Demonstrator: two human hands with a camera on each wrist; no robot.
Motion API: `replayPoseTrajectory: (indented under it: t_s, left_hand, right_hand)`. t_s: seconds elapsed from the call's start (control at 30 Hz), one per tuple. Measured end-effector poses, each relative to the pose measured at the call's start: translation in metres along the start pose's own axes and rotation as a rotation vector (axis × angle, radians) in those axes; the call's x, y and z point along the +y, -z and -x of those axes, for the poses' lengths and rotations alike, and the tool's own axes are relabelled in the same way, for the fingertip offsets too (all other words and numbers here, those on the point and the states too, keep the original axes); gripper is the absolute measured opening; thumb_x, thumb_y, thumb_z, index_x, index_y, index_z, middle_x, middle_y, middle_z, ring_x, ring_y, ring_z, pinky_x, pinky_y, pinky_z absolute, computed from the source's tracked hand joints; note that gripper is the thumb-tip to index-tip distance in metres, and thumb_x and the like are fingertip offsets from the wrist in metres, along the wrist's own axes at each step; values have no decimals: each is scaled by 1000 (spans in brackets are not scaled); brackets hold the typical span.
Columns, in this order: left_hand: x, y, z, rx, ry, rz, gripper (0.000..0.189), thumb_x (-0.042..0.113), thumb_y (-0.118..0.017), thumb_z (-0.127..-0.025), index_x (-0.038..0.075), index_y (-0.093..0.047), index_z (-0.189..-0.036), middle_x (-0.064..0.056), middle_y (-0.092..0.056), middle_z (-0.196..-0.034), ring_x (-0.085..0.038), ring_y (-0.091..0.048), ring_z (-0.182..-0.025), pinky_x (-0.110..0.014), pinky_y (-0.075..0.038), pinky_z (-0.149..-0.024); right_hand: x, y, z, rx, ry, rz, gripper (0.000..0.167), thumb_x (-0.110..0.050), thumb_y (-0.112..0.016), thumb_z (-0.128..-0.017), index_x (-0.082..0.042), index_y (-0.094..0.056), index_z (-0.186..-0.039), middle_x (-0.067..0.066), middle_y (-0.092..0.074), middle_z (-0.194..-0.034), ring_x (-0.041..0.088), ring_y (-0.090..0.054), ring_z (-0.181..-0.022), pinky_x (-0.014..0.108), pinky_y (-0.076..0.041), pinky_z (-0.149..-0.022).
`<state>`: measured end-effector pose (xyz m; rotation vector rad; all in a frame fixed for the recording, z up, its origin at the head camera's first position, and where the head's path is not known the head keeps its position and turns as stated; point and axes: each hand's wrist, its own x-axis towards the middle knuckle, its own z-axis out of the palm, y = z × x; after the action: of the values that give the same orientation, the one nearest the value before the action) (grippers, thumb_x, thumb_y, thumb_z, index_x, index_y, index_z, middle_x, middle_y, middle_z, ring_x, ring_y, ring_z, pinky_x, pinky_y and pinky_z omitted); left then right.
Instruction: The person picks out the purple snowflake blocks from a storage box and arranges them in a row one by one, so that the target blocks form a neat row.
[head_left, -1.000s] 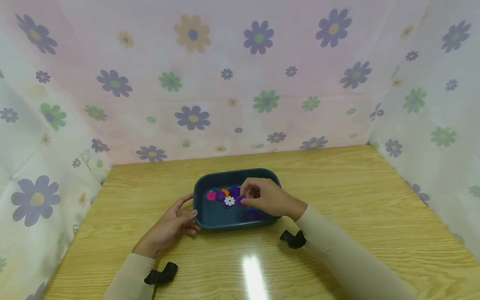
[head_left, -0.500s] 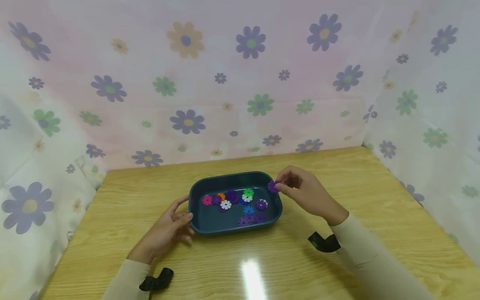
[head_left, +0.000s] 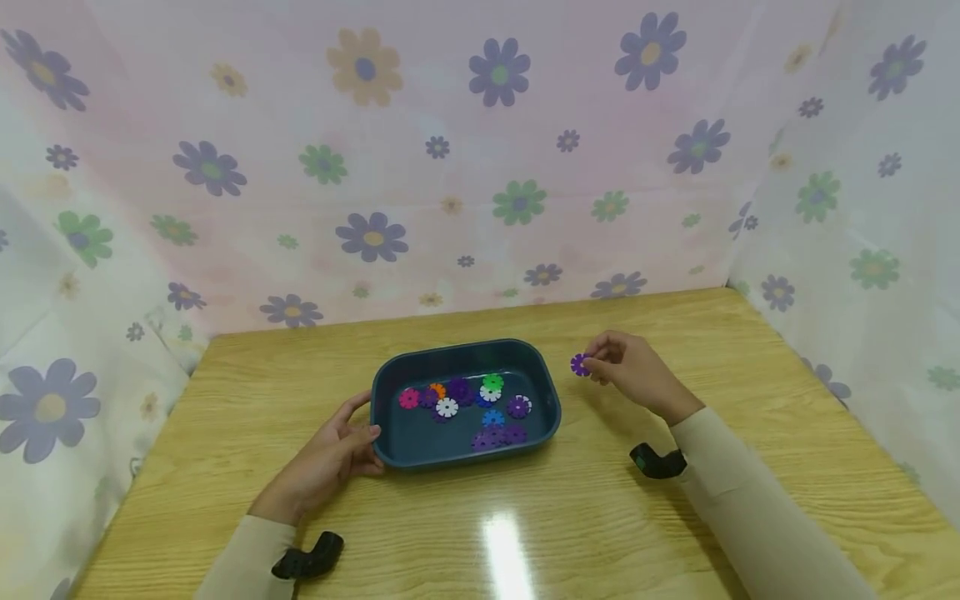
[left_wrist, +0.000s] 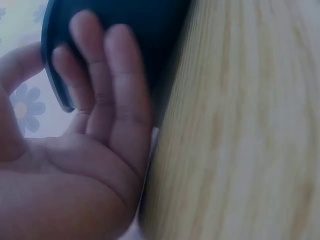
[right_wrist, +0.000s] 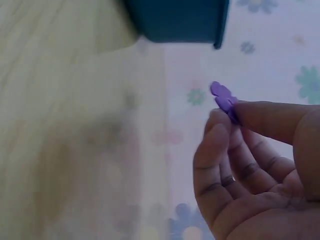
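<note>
My right hand (head_left: 637, 377) pinches a purple notched plastic disc (head_left: 578, 365) between thumb and fingertips, above the table just right of the tray. In the right wrist view the disc (right_wrist: 224, 100) shows nearly edge-on, its lower part hidden by the fingers. A dark blue-green plastic tray (head_left: 450, 458) stands on the table, and my left hand (head_left: 330, 457) holds its left end, thumb at the rim and fingers along the outer wall. Inside lie several more notched discs: a pink one (head_left: 408, 398), a green one (head_left: 492, 382), a white one (head_left: 447, 407), a blue one (head_left: 492, 418) and several purple ones.
The wood-grain table (head_left: 420, 533) reaches back to a flower-printed cloth (head_left: 420, 183) hung behind and at both sides. Each sleeve carries a black curved mount, one at the left wrist (head_left: 309, 557) and one at the right wrist (head_left: 657, 461).
My right hand has lifted a purple disc out of the tray and carried it rightward past the rim. The left hand stays at the tray's left end.
</note>
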<state>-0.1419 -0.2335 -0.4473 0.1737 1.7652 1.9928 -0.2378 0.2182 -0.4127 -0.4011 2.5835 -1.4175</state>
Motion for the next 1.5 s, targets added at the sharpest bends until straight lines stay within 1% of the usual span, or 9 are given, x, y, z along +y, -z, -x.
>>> replayPoseTrajectory:
  t_s: [0.1,0.23,0.33,0.4,0.53,0.67,0.87,1.2,1.5]
  left_hand:
    - [0,2,0,-10,28,3,72,20,-48,-107,12,2,-159,1,-72,-96,-9,-70,-78,-32,-60,-80]
    - [-1,5,-1,-16,31,39,70,20,-47,-108,16,0,-159,0,-73,-97,-11,-71,-79,-33,-60,-80]
    - [-1,7,0,-25,17,68,67,19,-45,-108,18,0,-159,0,-73,-94,-11,-71,-79,-32,-60,-78]
    - [-2,8,0,-31,9,77,67,19,-44,-108,18,0,-159,0,-72,-92,-10,-70,-78,-31,-60,-77]
    - [-2,9,1,-34,4,86,67,18,-43,-108,18,0,-159,-1,-72,-94,-10,-70,-78,-30,-60,-78]
    - [-3,9,2,-34,1,92,68,18,-43,-109,18,1,-160,-2,-72,-98,-10,-70,-80,-30,-59,-81]
    - [-2,10,4,-33,10,112,69,19,-44,-108,18,2,-160,-2,-73,-102,-10,-70,-81,-30,-59,-82]
    - [-3,11,3,-50,-2,111,70,18,-44,-108,19,2,-161,-2,-73,-105,-11,-71,-83,-30,-59,-82]
    - [-3,11,1,-56,-4,104,68,16,-42,-109,18,2,-161,-2,-73,-109,-11,-72,-86,-31,-59,-83]
  right_hand:
    - [11,0,-2,-42,-64,-10,16,-16,-63,-99,-4,-62,-109,13,-67,-97,28,-67,-88,37,-58,-75]
    - [17,-3,-3,-118,-56,-46,17,-12,-64,-98,-1,-62,-111,16,-67,-99,25,-69,-88,34,-60,-76]
    - [19,-6,-2,-181,-38,-72,17,-8,-64,-97,2,-61,-111,18,-69,-98,26,-70,-85,34,-60,-75]
    - [20,-8,-3,-215,-43,-88,16,-6,-64,-97,3,-61,-110,19,-69,-97,26,-71,-83,35,-60,-74]
    - [21,-14,-4,-256,-49,-69,16,-5,-65,-96,2,-61,-110,16,-70,-93,24,-69,-81,33,-59,-71]
    - [21,-19,-5,-241,-41,17,13,-6,-67,-94,-3,-64,-106,11,-68,-89,20,-63,-79,29,-55,-69]
    - [20,-26,-4,-200,54,156,11,-6,-73,-90,-7,-67,-99,6,-66,-87,17,-58,-79,26,-48,-70]
    - [16,-30,-3,-198,79,215,13,-6,-73,-89,-7,-67,-101,3,-63,-84,16,-56,-78,27,-48,-71]
    - [16,-28,-4,-202,65,226,14,-8,-73,-90,-8,-68,-102,3,-61,-83,16,-55,-76,29,-47,-71]
